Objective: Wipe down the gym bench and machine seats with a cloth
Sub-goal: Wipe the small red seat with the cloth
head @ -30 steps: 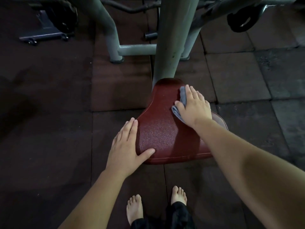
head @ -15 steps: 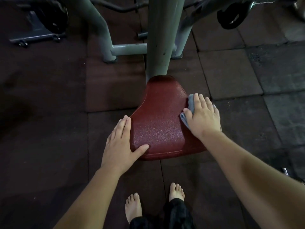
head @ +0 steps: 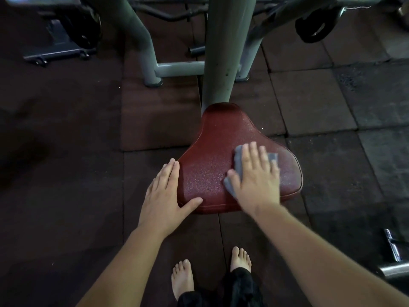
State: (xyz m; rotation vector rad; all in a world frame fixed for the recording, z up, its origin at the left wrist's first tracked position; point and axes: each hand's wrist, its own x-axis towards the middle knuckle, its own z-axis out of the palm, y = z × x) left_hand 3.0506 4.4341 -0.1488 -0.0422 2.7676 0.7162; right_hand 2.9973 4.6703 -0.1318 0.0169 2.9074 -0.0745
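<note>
Right hand (head: 254, 185) flat on the grey cloth (head: 238, 161), fingers spread, on the near right part of the red seat (head: 210, 151). Left hand (head: 164, 196) open, bracing the seat's left edge. Best to press evenly, overlapping strokes out to the seat's rim.

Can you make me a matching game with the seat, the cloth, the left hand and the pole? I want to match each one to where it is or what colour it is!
Things:
1. seat
2. cloth
3. left hand
4. pole

Clues:
A. grey-blue, under the right hand
B. rests flat on the seat's left edge
C. dark red
D. pale grey-green, rising behind the seat

Pairs: 1-C, 2-A, 3-B, 4-D
</note>
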